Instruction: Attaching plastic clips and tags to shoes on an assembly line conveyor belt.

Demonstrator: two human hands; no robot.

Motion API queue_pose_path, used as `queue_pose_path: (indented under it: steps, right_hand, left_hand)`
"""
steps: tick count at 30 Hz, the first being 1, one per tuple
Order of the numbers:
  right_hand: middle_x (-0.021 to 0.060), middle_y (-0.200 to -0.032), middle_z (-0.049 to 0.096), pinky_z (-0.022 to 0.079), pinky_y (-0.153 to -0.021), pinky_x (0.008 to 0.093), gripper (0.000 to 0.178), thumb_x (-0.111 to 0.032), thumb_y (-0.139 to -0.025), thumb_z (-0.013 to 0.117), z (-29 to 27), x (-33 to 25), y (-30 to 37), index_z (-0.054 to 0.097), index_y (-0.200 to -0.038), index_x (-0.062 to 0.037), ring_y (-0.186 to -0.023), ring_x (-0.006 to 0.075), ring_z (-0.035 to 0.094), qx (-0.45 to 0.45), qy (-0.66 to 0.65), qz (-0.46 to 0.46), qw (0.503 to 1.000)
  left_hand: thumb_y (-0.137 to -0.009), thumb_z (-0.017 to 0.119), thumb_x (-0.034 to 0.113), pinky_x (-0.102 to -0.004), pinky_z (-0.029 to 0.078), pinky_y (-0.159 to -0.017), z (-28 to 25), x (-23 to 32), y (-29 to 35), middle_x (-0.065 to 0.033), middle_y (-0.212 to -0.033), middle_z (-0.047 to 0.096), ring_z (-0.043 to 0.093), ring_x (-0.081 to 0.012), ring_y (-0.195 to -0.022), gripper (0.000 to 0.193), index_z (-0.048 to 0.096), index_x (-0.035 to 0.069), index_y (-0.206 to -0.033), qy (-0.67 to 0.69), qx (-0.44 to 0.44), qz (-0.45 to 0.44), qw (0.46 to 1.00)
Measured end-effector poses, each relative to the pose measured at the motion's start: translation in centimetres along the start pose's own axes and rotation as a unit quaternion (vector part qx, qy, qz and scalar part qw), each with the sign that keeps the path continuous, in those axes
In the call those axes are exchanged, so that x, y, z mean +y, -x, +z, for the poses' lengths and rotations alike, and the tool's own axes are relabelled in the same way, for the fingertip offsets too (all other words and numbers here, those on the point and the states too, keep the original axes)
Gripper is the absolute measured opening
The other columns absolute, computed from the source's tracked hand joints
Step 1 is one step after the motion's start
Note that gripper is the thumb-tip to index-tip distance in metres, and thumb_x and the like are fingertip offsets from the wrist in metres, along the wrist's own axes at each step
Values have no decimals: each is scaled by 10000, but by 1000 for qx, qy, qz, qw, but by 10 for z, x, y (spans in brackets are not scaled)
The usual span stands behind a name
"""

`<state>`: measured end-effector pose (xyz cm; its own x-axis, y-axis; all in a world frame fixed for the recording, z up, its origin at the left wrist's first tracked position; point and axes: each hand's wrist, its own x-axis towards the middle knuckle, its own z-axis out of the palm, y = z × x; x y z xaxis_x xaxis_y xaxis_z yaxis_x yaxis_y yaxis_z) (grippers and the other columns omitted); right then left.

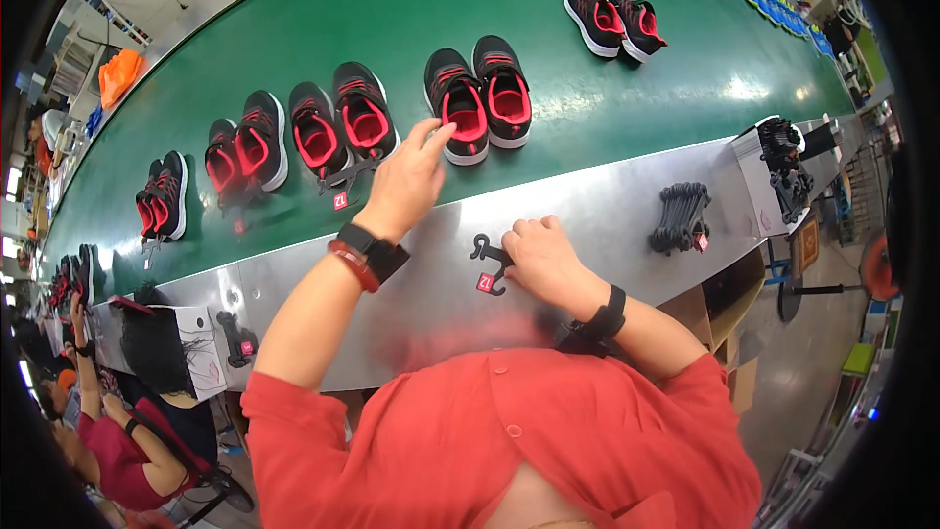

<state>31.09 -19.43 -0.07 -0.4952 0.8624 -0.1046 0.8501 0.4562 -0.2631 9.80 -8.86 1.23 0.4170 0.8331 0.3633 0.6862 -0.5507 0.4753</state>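
My left hand [405, 183] reaches over the table's near edge, fingers stretched toward the heel of a black and red sneaker [454, 98]; whether they touch is unclear. Its mate [507, 108] stands close on the right. My right hand [548, 260] is closed on a black plastic shoe hanger [485, 247] with a red size tag [486, 282], low over the metal ledge. Left of that pair stands another sneaker pair [360, 118] with a black hanger [351, 173] at its heels. Further left stand a second pair [262, 142] and a third [174, 198], both with tags.
A green conveyor surface [392, 10] runs behind the metal ledge [587, 196]. Another sneaker pair [593, 18] sits at the far right. A bundle of hangers [681, 217] and a box of hangers [759, 181] lie right. A co-worker [132, 441] sits at the left beside a white box [201, 353].
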Motion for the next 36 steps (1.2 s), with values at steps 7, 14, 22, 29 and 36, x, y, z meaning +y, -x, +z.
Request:
queue_pose_path:
  steps: [7, 14, 22, 29, 36]
  right_hand:
    - [104, -858, 578, 410, -814, 395, 246, -157, -725, 766, 6, 17, 2, 578, -860, -74, -862, 277, 570, 20, -103, -43, 994]
    - [66, -792, 637, 469, -581, 237, 248, -94, -997, 462, 8, 33, -27, 443, -1235, -24, -610, 105, 601, 36, -604, 181, 775]
    - [65, -756, 660, 470, -528, 262, 276, -132, -981, 489, 17, 23, -47, 482, -1235, -22, -532, 109, 601, 41, -644, 194, 739]
    - [77, -741, 655, 471, -525, 258, 322, -147, -981, 476, 19, 23, -48, 478, -1272, -10, -523, 118, 599, 54, -672, 196, 712]
    - [58, -698, 631, 495, -508, 266, 456, -193, -996, 471, 5, 31, -70, 416, -1411, -11, -519, 108, 598, -120, -592, 121, 788]
  left_hand:
    - [-805, 621, 27, -431, 511, -785, 38, -27, -30, -119, -1042, 643, 627, -345, -949, 247, 591, 54, -1049, 76, -98, -37, 992]
    - [-777, 657, -4, -388, 528, -751, 41, -25, -6, -113, -966, 649, 639, -331, -886, 195, 628, 32, -966, 115, -54, 18, 992]
    - [-773, 656, -31, -358, 536, -766, 38, -23, -6, -115, -991, 661, 651, -315, -896, 226, 636, 16, -994, 88, -55, 14, 995]
    - [-773, 656, -25, -358, 534, -757, 42, -26, -4, -116, -981, 661, 653, -311, -891, 252, 635, 25, -1019, 75, -40, 4, 996]
    - [-801, 623, -13, -367, 537, -756, 36, -36, -6, -124, -1001, 665, 661, -313, -903, 266, 638, 54, -1058, 40, -55, 12, 998]
